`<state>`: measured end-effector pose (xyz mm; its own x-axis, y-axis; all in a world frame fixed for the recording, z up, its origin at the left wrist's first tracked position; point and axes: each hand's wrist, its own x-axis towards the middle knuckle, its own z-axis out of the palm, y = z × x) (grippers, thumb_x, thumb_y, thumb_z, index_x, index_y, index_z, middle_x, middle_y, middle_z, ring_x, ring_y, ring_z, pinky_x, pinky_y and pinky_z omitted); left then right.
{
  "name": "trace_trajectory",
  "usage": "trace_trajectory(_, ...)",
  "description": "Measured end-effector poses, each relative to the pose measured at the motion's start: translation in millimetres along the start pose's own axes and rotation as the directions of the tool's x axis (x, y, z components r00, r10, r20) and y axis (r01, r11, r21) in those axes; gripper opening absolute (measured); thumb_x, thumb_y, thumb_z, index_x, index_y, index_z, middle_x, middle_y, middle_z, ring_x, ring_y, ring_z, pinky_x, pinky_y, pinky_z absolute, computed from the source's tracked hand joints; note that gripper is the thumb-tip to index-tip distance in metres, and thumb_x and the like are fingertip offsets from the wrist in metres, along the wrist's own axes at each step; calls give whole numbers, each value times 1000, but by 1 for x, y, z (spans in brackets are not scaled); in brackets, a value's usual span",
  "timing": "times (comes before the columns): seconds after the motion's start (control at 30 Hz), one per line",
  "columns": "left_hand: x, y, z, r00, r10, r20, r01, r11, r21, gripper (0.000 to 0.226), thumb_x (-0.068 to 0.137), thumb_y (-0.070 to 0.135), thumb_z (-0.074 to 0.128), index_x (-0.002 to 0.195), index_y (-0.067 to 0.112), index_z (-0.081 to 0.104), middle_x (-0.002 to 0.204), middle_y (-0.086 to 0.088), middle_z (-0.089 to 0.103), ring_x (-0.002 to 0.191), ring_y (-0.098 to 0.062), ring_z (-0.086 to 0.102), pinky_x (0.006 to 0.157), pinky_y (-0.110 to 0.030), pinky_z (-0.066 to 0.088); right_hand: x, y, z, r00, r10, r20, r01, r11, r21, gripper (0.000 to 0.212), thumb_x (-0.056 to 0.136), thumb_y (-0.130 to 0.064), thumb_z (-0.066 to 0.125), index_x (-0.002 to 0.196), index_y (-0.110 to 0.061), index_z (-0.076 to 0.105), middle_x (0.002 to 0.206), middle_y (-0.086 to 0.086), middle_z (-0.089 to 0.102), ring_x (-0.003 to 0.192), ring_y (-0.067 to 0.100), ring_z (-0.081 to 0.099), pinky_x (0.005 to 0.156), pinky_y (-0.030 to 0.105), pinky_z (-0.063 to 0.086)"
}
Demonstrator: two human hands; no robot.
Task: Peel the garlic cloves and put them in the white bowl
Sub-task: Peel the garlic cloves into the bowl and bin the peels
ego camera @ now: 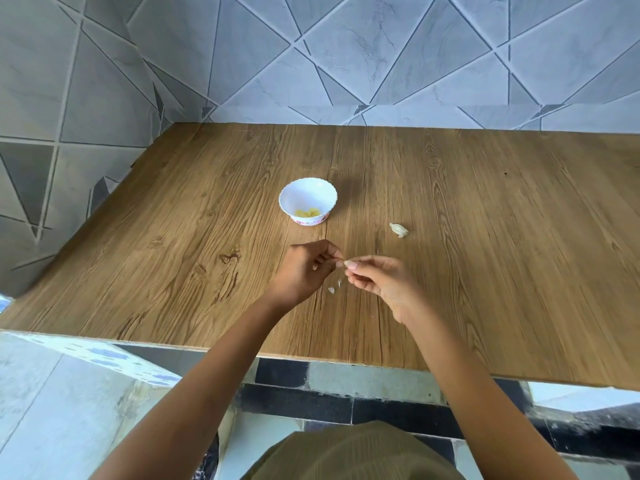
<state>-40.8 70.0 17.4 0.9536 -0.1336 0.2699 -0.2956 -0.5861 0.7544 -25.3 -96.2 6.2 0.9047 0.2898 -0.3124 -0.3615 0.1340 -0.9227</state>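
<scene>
Just above the table, both hands meet over a small garlic clove (345, 263). It is pinched between their fingertips and mostly hidden, so only a pale sliver shows where the fingers touch. The left hand (304, 268) is curled, with its thumb and forefinger closed on the clove from the left. The right hand (377, 282) pinches it from the other side with thumb and forefinger, and its other fingers are bent loosely beneath. How much skin is left on the clove cannot be told.

Directly below the meeting fingertips, two small flakes of skin (331, 289) lie on the wood between the wrists. Farther away and a little to the left stands the white bowl (311, 194), upright, with a scalloped rim and a pink pattern round its foot. A few yellowish peeled cloves (306, 213) sit in its bottom. To the right of the bowl, and apart from it, an unpeeled garlic piece (399, 230) lies on its own on the surface.

All of this rests on a wooden table (485, 237) with strong grain, set into a corner of grey tiled wall (381, 57) with a pattern of angled lines. At the lower edge an olive-green garment (353, 455) shows.
</scene>
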Motion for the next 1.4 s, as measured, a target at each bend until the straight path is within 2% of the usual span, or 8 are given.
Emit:
trace_trajectory(0.17, 0, 4, 0, 950, -299, 88, 311, 931, -190, 6, 88, 1, 60, 86, 3, 66, 69, -4, 66, 63, -13, 61, 69, -29, 53, -3, 4, -2, 992, -122, 17, 123, 987, -102, 8, 82, -7, 69, 87, -12, 73, 79, 5, 73, 71, 11, 68, 67, 17, 54)
trace_trajectory(0.4, -1, 13, 1, 983, -181, -19, 182, 982, 42, 5, 87, 5, 63, 89, 2, 67, 73, 3, 63, 64, -7, 56, 64, -15, 46, 0, 5, -1, 1000, -6, 4, 6, 1000, -14, 8, 77, -13, 73, 84, -9, 72, 77, 5, 73, 70, 12, 68, 62, 16, 53)
trace_trajectory(0.6, 0, 16, -6, 928, -320, 190, 366, 879, -306, 8, 89, -5, 56, 89, -2, 64, 69, -6, 63, 59, -5, 59, 62, -17, 51, -2, 2, -7, 982, 85, 171, -115, 978, 174, 17, 70, -17, 71, 84, -9, 75, 75, 5, 70, 65, 10, 65, 56, 15, 52)
trace_trajectory(0.8, -2, 18, -3, 996, -93, 3, 92, 994, 56, 7, 84, -3, 62, 87, 1, 67, 73, 4, 64, 65, -3, 57, 65, -9, 44, -1, 2, -7, 987, 82, 139, -98, 989, 107, 23, 69, -23, 72, 85, -6, 72, 76, 7, 70, 64, 9, 66, 56, 15, 52)
trace_trajectory(0.93, 1, 17, -1, 996, -85, -8, 85, 996, 21, 7, 84, -4, 61, 85, 1, 66, 72, 3, 63, 62, 1, 56, 63, -6, 42, 1, 4, -5, 992, 56, 117, -71, 989, 133, 19, 67, -17, 71, 83, -5, 71, 73, 4, 70, 63, 9, 66, 57, 15, 52)
trace_trajectory(1.23, 0, 14, 0, 803, -459, 381, 590, 512, -624, 13, 93, 4, 53, 89, 4, 65, 73, -4, 68, 63, -10, 61, 63, -19, 50, 1, 15, -7, 981, -160, 106, 160, 987, 9, 5, 80, -16, 67, 82, -16, 71, 73, -1, 69, 68, 8, 62, 65, 18, 52)
trace_trajectory(1.3, 0, 15, 3, 810, -494, 316, 577, 576, -579, 12, 92, 3, 55, 85, 5, 65, 70, -3, 67, 62, -11, 59, 60, -18, 50, 0, 18, -6, 958, -282, 57, 288, 944, -163, 6, 85, -11, 65, 83, -15, 70, 72, -3, 69, 67, 7, 62, 64, 19, 51)
trace_trajectory(1.4, -1, 17, 13, 904, -427, -17, 420, 894, -157, 10, 89, 6, 59, 82, 8, 64, 67, 2, 63, 58, -6, 58, 57, -16, 47, 1, 23, -1, 789, -614, 13, 519, 655, -550, 2, 83, -6, 69, 80, -5, 70, 69, -2, 67, 61, 4, 59, 61, 14, 48)
